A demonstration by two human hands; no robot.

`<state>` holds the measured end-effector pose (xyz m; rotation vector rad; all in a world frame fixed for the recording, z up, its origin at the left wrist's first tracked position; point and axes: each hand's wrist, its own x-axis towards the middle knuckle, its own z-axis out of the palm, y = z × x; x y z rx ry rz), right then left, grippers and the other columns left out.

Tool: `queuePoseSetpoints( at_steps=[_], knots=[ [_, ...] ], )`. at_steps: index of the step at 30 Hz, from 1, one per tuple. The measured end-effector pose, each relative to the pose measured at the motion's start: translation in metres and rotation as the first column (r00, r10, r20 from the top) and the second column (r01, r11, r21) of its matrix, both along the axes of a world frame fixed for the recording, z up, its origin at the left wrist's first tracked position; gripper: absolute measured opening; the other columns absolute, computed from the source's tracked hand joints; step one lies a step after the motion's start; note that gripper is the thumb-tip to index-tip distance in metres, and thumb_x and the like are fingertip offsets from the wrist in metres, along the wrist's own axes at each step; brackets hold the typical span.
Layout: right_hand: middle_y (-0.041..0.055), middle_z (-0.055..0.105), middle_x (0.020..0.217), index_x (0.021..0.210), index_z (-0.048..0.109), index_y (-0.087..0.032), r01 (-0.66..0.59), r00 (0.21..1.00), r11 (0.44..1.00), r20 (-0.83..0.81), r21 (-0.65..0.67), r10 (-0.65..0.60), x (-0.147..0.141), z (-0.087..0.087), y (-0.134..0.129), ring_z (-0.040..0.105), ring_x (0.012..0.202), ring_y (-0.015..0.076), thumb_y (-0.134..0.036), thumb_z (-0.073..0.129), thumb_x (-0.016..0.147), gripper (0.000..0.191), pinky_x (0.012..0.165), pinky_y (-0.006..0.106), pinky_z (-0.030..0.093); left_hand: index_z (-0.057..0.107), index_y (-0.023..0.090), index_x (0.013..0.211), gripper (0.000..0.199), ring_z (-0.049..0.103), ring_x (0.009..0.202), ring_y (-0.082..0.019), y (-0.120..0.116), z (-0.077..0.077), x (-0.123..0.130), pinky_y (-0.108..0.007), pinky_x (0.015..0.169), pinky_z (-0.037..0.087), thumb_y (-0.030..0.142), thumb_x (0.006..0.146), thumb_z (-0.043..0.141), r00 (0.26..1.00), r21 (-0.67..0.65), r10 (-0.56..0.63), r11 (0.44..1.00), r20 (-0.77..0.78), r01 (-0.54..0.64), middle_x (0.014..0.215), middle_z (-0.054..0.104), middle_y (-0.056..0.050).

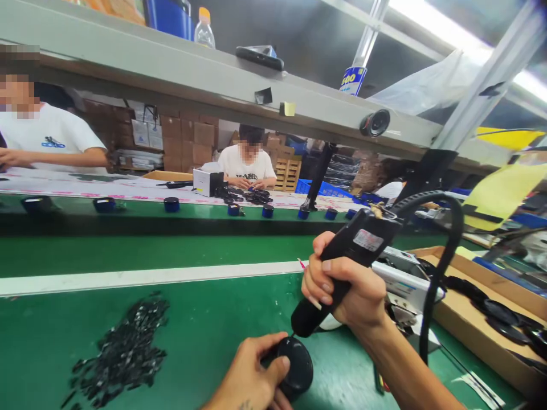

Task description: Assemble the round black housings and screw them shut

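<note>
My right hand (348, 287) is wrapped round a black electric screwdriver (342, 270), which tilts down to the left with a thick cable arching from its top. Its tip meets the upper edge of a round black part (299, 367), or comes very close to it. My left hand (256, 370) grips that part by its rim, thumb on its face and fingers around the side. To the left, a pile of small black pieces (119, 347) lies on the green table (205, 336).
An open cardboard box (474, 296) holding black round parts stands at the right. Beyond a white strip (149, 279), several small dark-blue round units (171, 204) sit in a row. Two people (247, 162) work across the bench. A grey shelf beam (171, 68) spans overhead.
</note>
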<state>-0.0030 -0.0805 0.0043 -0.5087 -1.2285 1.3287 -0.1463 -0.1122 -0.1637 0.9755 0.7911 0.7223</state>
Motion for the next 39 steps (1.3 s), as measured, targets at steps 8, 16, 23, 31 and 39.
queuePoseSetpoints(
  at_steps=[8, 16, 23, 31, 39],
  knots=[
    [-0.0097, 0.046, 0.047, 0.079, 0.045, -0.02, -0.172, 0.983, 0.984, 0.063, -0.037, 0.174, -0.014, -0.013, 0.001, 0.033, 0.034, 0.0054, -0.017, 0.063, 0.066, 0.023, 0.037, 0.017, 0.033, 0.034, 0.002, 0.134, 0.093, 0.071, 0.054, -0.021, 0.002, -0.005, -0.002, -0.023, 0.046, 0.051, 0.064, 0.075, 0.071, 1.0, 0.011, -0.005, 1.0, -0.012, 0.005, 0.079, 0.073, -0.015],
    [-0.0095, 0.044, 0.041, 0.074, 0.044, -0.021, 0.008, 0.996, 1.0, 0.092, -0.027, -0.005, -0.009, 0.0, -0.013, 0.034, 0.031, 0.0075, -0.023, 0.064, 0.06, 0.025, 0.033, 0.019, 0.034, 0.038, 0.0, 0.134, 0.113, 0.07, 0.051, -0.027, 0.003, 0.022, -0.004, -0.026, 0.044, 0.054, 0.071, 0.058, 0.08, 0.995, -0.017, 0.012, 1.0, -0.102, -0.014, 0.071, 0.073, -0.015],
    [-0.0084, 0.046, 0.045, 0.073, 0.05, -0.018, 0.577, 0.809, 0.805, 0.034, 0.138, -0.586, 0.138, 0.028, -0.029, 0.04, 0.036, 0.0083, -0.013, 0.07, 0.062, 0.023, 0.037, 0.018, 0.039, 0.048, 0.001, 0.129, 0.115, 0.07, 0.051, -0.028, -0.002, 0.042, 0.0, -0.029, 0.043, 0.056, 0.071, 0.045, 0.086, 0.992, -0.043, 0.078, 0.996, -0.097, -0.083, 0.104, 0.07, -0.026],
    [-0.0095, 0.041, 0.049, 0.074, 0.051, -0.015, 0.513, 0.851, 0.855, 0.178, -0.081, -0.494, 0.155, 0.003, -0.017, 0.038, 0.037, 0.0064, -0.02, 0.069, 0.079, 0.019, 0.037, 0.017, 0.038, 0.046, 0.001, 0.132, 0.108, 0.07, 0.052, -0.027, -0.003, 0.038, 0.0, -0.03, 0.044, 0.057, 0.066, 0.054, 0.085, 0.992, -0.023, 0.082, 0.996, -0.1, -0.085, 0.104, 0.069, -0.027],
    [-0.0094, 0.044, 0.047, 0.087, 0.049, -0.022, 0.073, 0.997, 0.995, -0.001, -0.073, -0.074, 0.035, -0.001, -0.048, 0.033, 0.034, 0.0066, -0.023, 0.066, 0.071, 0.023, 0.037, 0.019, 0.039, 0.045, -0.001, 0.134, 0.111, 0.069, 0.048, -0.025, -0.003, 0.028, 0.004, -0.026, 0.039, 0.052, 0.066, 0.054, 0.083, 0.995, -0.032, 0.084, 0.996, -0.053, -0.086, 0.087, 0.073, -0.022]
  ],
)
